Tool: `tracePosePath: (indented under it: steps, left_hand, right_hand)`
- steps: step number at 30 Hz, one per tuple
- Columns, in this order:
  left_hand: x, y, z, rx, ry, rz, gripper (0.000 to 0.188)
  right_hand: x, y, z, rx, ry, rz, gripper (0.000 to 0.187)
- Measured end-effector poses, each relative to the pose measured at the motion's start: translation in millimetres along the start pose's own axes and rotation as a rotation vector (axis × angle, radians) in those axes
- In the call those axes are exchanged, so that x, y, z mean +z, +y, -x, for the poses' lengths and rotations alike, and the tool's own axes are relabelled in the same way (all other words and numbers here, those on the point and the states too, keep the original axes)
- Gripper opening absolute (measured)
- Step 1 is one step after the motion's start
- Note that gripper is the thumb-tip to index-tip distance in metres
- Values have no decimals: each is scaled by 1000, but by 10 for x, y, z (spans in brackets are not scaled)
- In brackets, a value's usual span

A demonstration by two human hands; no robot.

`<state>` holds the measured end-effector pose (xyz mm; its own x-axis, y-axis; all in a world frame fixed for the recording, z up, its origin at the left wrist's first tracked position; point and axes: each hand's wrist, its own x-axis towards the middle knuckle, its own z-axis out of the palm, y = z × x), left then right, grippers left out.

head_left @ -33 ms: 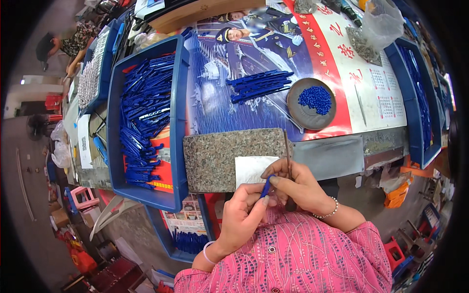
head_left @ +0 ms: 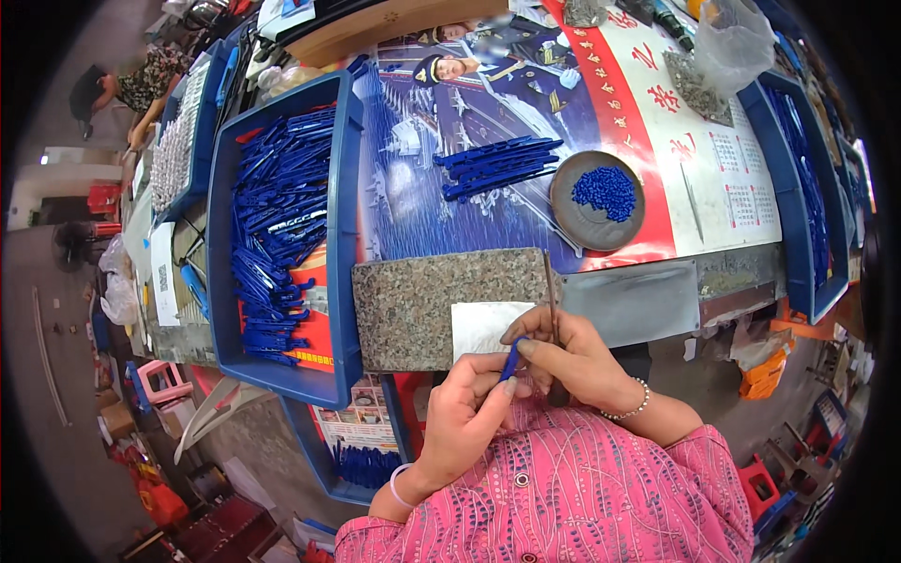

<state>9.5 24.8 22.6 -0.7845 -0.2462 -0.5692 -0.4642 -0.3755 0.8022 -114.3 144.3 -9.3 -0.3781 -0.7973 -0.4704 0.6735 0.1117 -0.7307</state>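
Observation:
In front of my chest, my left hand (head_left: pixel 466 405) pinches a narrow blue plastic piece (head_left: pixel 511 360) between thumb and fingers. My right hand (head_left: pixel 584 364) meets it from the other side, thumb and forefinger at the piece's upper end. A thin brown rod (head_left: pixel 551 281) is also tucked in that right hand and sticks up past the knuckles; its kind I cannot make out. Just beyond my hands, a white paper (head_left: pixel 481 324) lies on a speckled stone slab (head_left: pixel 404 305). Farther off are a small pile of long blue plastic pieces (head_left: pixel 497 167) and a round dish (head_left: pixel 598 237) of tiny blue parts (head_left: pixel 608 190).
To the left stands a blue bin (head_left: pixel 349 235) full of blue pieces, with a lower bin (head_left: pixel 310 460) beneath it. Another blue bin (head_left: pixel 796 235) is at the right. A poster (head_left: pixel 404 216) covers the table. Another person (head_left: pixel 145 84) bends at the far left.

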Motion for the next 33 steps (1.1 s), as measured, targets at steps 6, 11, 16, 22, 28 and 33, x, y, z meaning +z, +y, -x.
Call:
tracePosePath:
  steps: [6, 11, 16, 22, 28, 33]
  left_hand:
    - [60, 195, -32, 3, 13, -70, 20]
    - [108, 358, -155, -16, -26, 62, 17]
    - [121, 465, -246, -40, -57, 110, 16]
    - [167, 498, -303, -26, -116, 108, 16]
    - [315, 358, -282, 416, 152, -594, 23]
    - [309, 357, -302, 555, 204, -817, 23]
  right_hand:
    - [-46, -140, -31, -18, -47, -22, 17]
    - [-130, -233, -54, -88, -69, -37, 18]
    - [-175, -339, -71, -131, -83, -79, 18]
    - [-234, -347, -104, -161, -98, -112, 19]
    - [-265, -388, -100, -164, -129, -129, 19]
    - [-271, -393, -89, -165, -89, -102, 22]
